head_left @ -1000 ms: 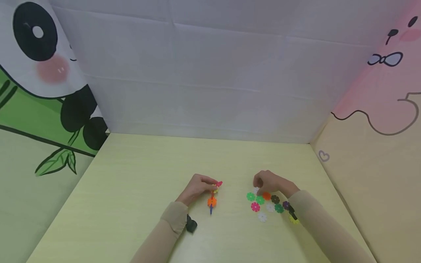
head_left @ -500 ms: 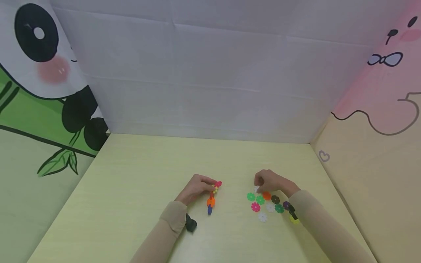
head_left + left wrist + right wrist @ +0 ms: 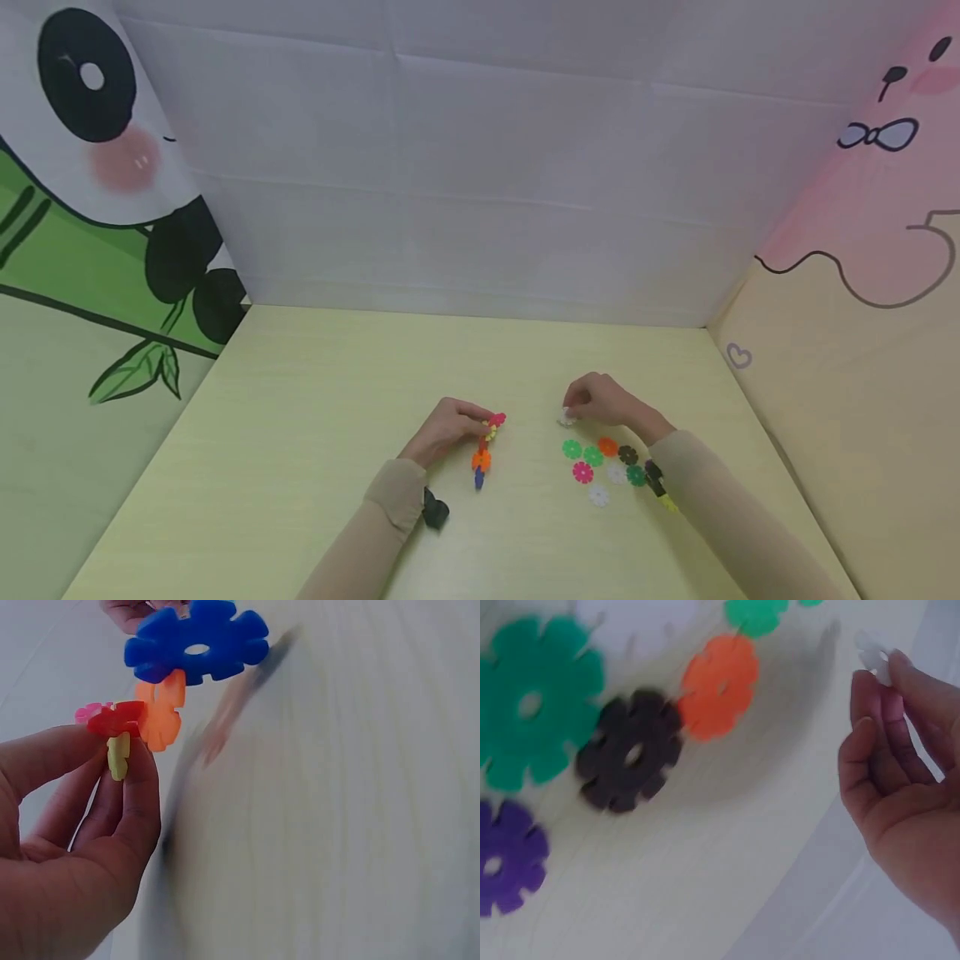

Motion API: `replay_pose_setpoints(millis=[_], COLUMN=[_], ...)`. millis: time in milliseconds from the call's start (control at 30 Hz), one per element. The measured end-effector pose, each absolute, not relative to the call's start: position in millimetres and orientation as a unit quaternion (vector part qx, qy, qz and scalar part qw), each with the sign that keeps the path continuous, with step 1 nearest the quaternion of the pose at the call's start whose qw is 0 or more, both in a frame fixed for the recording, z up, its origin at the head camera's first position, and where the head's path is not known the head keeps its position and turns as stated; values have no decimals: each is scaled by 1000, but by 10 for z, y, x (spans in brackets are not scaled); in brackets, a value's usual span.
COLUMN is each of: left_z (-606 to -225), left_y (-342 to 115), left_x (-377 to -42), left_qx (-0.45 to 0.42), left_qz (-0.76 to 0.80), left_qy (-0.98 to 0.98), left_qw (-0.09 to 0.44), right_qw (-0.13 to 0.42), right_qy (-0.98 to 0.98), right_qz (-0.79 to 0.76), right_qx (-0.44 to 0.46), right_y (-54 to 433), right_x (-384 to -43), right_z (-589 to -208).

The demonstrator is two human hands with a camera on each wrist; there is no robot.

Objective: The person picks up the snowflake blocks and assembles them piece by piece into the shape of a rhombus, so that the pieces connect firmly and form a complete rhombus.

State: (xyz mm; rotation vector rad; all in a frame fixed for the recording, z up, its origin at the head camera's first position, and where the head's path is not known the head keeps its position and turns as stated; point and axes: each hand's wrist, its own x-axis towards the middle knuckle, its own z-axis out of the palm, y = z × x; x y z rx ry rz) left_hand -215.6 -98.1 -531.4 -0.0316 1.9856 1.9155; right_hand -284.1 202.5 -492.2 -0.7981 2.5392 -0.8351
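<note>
In the head view my left hand (image 3: 450, 429) pinches a short chain of slotted plastic flower discs between thumb and fingers. Seen from the left wrist, the chain joins a yellow disc (image 3: 118, 757), a red disc (image 3: 116, 720), an orange disc (image 3: 160, 724) and a blue disc (image 3: 161, 649) at the end nearest that camera. A pink disc (image 3: 498, 419) tops its far end. To the right, my right hand (image 3: 603, 400) pinches a white disc (image 3: 871, 656) by its edge, beyond the loose discs. Fingers partly cover both the white disc and the yellow one.
Loose flower discs lie on the pale table (image 3: 337, 392) before my right hand, among them light green (image 3: 572, 449), orange (image 3: 608, 447), dark brown (image 3: 627, 455), pink (image 3: 582, 472) and purple (image 3: 510, 851). A white wall (image 3: 480, 208) closes the back; printed panels flank both sides.
My right hand has picked the white disc up from the loose discs and carried it left and away from me. The chain's blue disc has turned slightly; my left hand has hardly moved.
</note>
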Motion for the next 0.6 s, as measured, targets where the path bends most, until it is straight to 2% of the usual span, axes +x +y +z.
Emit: replay_pose_setpoints(millis=[167,600], left_z=[-5305,-5250], left_y=[-981,-957], left_x=[-2152,-2125], left_qx=[-8,11], left_qz=[673,670], left_qy=[715,720], left_qw=[189,181], right_qw=[150,182], right_qy=[874,829], right_qz=[-350,-453], right_qx=[-301,-272], right_y=[1839,1463], right_x=[-2814,-2697], right_z=[-4928,-4951])
